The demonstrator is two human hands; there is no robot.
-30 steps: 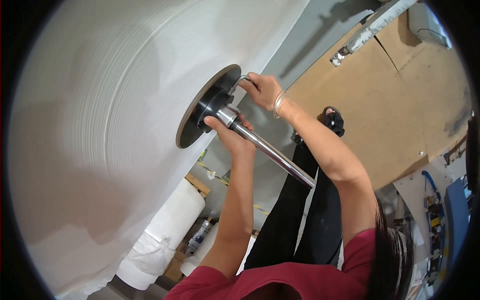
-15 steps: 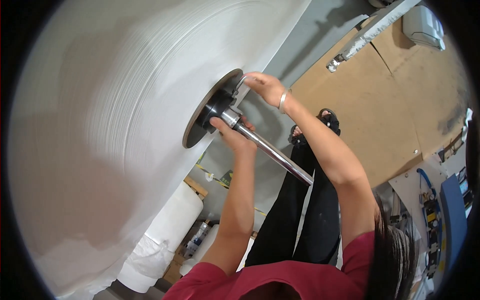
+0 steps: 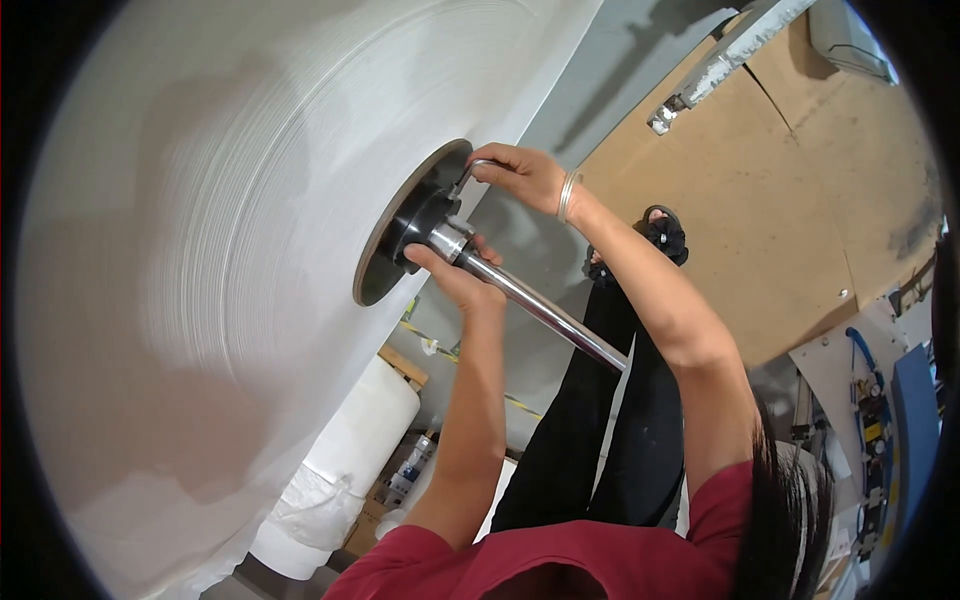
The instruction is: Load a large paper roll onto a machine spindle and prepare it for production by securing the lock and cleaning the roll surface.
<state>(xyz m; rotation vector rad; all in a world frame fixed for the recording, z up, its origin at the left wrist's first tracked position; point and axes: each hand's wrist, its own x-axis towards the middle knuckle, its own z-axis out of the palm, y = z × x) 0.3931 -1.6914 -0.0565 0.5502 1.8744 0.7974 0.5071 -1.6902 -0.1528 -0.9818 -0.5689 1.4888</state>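
A huge white roll (image 3: 130, 330) fills the left side, its flat end toward me. Against that end sits a dark round disc (image 3: 372, 272) with a black hub (image 3: 416, 222). From the hub a shiny metal shaft (image 3: 548, 314) sticks out toward my legs. My left hand (image 3: 465, 283) grips the hub from below, thumb on the near side and fingertips showing beyond the shaft. In my right hand (image 3: 530, 180) is a bent hex key (image 3: 459, 184), pinched by its upper arm. Its lower end meets the hub's upper side; whether it sits in a screw is too small to tell.
Brown boards (image 3: 740, 210) cover the floor at right, with a worn white metal bar (image 3: 730, 65) above them. A plastic canister (image 3: 848, 40) stands at the far right. Below the big roll lie wrapped white rolls (image 3: 365, 410). Blue tubing (image 3: 862, 350) hangs at the right.
My right fingers have closed from a flatter pose onto the hex key, and its upper arm has turned. The left hand keeps its grip. The view has shifted slightly.
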